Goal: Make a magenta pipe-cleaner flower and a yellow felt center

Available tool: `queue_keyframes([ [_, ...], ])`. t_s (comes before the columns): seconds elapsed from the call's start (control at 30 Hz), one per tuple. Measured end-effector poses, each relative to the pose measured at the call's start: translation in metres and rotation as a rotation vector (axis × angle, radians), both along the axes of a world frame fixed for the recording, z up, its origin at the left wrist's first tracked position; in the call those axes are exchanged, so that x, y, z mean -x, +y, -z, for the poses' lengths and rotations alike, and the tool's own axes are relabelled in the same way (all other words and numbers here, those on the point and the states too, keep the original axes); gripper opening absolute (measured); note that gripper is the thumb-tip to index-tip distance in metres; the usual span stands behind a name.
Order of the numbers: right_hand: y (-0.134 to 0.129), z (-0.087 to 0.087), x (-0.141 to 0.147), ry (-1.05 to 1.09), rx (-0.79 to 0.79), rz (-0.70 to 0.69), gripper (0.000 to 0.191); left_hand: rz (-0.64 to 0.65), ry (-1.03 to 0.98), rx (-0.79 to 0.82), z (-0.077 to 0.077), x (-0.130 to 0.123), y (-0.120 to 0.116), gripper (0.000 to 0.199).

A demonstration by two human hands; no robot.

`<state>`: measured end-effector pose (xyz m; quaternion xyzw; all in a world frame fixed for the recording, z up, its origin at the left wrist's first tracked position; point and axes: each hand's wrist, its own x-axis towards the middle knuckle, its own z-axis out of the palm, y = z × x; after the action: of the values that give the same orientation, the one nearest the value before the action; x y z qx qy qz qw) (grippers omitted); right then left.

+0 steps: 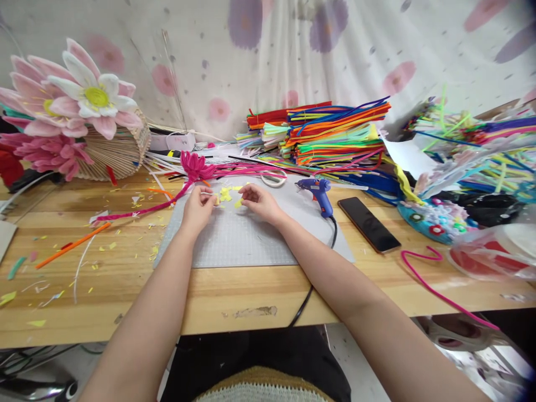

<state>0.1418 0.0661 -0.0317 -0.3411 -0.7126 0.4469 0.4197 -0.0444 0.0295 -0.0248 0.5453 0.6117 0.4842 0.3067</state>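
Observation:
Over the grey cutting mat, my left hand pinches a small yellow piece between thumb and fingers. To its right, my right hand is closed at the fingertips, by another small yellow bit; whether it grips that bit is hard to make out. Yellow scraps lie on the mat between both hands. A magenta fuzzy flower on a long stem rests just beyond my left hand. The blue glue gun lies on the mat's right side, its cord running toward the table's front edge.
A black phone lies right of the mat. Bundled coloured pipe cleaners are stacked behind. Large pink and white flowers stand in a basket at left. White scissors handles show at the mat's back. An orange stick lies left.

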Motion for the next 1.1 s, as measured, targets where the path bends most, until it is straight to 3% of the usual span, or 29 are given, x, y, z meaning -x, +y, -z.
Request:
queue_keyframes([
  [0.1,0.000,-0.009,-0.003,0.065,0.062,-0.086,0.021,0.099,-0.180,0.119,-0.001,-0.014,-0.004,0.037],
  [0.3,-0.002,-0.020,-0.011,0.035,0.211,-0.320,0.020,0.303,-0.160,0.222,-0.006,-0.025,-0.014,0.040],
  [0.53,-0.002,-0.018,-0.010,-0.016,0.176,-0.288,0.016,0.400,-0.152,0.225,-0.007,-0.024,-0.016,0.042],
  [0.87,-0.002,-0.014,-0.008,-0.090,0.071,-0.242,0.019,0.363,-0.221,0.341,-0.013,-0.029,-0.018,0.028],
  [1.1,-0.004,-0.013,-0.007,-0.136,0.041,-0.256,0.018,0.420,-0.217,0.332,-0.011,-0.028,-0.018,0.043],
])
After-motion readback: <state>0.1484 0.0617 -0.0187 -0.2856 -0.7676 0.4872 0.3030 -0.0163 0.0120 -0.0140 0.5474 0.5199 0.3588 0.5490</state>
